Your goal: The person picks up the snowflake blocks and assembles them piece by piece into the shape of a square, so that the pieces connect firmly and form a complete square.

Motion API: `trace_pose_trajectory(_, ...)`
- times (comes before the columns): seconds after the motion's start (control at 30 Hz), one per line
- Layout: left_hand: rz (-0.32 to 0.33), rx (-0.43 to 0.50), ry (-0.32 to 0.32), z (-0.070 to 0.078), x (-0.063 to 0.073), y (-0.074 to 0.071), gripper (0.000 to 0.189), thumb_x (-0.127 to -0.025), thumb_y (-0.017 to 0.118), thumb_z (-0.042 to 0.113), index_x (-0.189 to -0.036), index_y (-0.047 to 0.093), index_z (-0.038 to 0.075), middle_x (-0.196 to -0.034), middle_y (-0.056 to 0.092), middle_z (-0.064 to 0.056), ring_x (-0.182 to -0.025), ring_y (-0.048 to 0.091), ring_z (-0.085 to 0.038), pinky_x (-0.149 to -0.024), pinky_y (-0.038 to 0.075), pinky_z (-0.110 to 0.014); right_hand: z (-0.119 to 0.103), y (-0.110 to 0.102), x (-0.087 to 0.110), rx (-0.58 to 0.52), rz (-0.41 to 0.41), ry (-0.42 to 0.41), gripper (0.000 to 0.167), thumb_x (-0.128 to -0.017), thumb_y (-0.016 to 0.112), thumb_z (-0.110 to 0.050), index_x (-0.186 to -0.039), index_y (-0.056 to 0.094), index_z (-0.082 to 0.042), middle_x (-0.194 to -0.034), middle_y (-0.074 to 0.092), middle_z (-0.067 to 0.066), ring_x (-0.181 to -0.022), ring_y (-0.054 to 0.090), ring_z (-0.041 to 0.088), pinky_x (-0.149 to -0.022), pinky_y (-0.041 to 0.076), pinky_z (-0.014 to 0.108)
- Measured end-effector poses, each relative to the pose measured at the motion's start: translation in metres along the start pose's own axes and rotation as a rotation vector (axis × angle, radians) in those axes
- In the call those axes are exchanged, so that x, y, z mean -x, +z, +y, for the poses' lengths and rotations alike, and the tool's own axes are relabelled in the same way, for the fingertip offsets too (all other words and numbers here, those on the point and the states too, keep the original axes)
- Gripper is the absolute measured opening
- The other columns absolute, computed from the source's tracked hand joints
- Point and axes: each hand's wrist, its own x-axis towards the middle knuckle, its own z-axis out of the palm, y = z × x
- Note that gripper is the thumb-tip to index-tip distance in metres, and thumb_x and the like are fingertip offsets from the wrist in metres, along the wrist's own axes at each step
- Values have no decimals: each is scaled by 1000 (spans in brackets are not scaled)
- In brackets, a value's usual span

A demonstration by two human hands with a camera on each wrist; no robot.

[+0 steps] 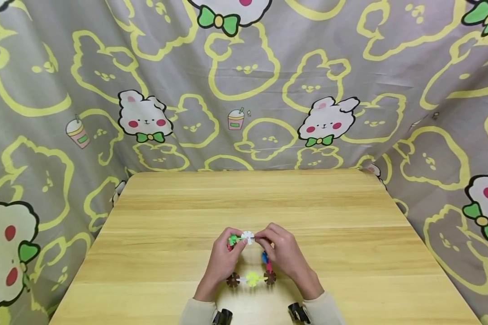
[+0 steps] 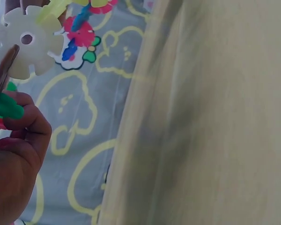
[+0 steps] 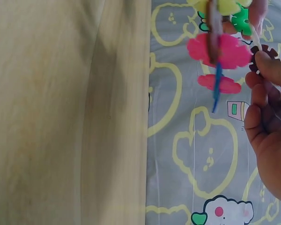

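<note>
A chain of notched plastic snowflake discs lies in a curve between the hands in the head view. My left hand (image 1: 222, 258) pinches the chain's far left end, by a green disc (image 1: 233, 239) and a white disc (image 1: 247, 237). Opposite it, my right hand (image 1: 285, 251) pinches a dark brown disc (image 3: 266, 57) between thumb and fingertip, right at the white disc's edge. Nearer the body run a brown disc (image 1: 233, 280), a yellow disc (image 1: 252, 279) and another brown disc (image 1: 270, 277). Pink discs (image 3: 220, 50) and a blue disc (image 1: 265, 257) form the right side.
The wooden table (image 1: 252, 198) reaches back to a grey curtain (image 1: 264, 85) printed with rabbits and yellow outlines, which also hangs at both sides. Black wrist straps (image 1: 222, 317) show at the sleeve cuffs.
</note>
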Motion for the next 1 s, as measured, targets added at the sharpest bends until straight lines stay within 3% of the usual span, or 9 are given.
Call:
trace_pose_trajectory(0.2,10,-4,-4,1,-1,-2,13,-91,65,6,-104,61,5,-66,42,0,-48,30,3,-46,29,-14,2,-3,2,-35,9,47,16,-85,72,-7,-101,72,-11,-86,65,-6,-73,58,3,-64,50,16)
trace_pose_trajectory(0.33,8,-2,-28,1,-1,-3,13,-91,65,7,-104,61,6,-65,42,1,-47,31,3,-45,29,-15,6,-4,6,-64,39,122,23,-84,71,-5,-106,70,-12,-86,64,-5,-72,54,4,-59,50,24)
trace_pose_trajectory(0.5,13,1,-50,1,-2,-4,14,-92,64,7,-105,61,7,-64,41,2,-47,30,2,-45,28,-14,11,-3,10,-75,27,341,24,-89,68,-11,-113,68,-10,-97,62,1,-69,49,3,-57,46,22)
trace_pose_trajectory(0.7,14,17,-32,3,-2,-6,13,-92,64,6,-105,61,5,-64,40,1,-48,30,2,-46,28,-14,12,0,11,-151,-80,637,32,-98,57,-26,-124,63,-10,-104,62,3,-76,51,8,-66,45,21)
trace_pose_trajectory(1.0,28,11,-16,6,-1,-5,14,-91,65,6,-104,61,5,-63,39,2,-48,29,2,-47,27,-14,11,5,10,-330,-128,821,28,-101,51,-30,-121,65,-16,-87,59,2,-72,52,14,-60,44,24)
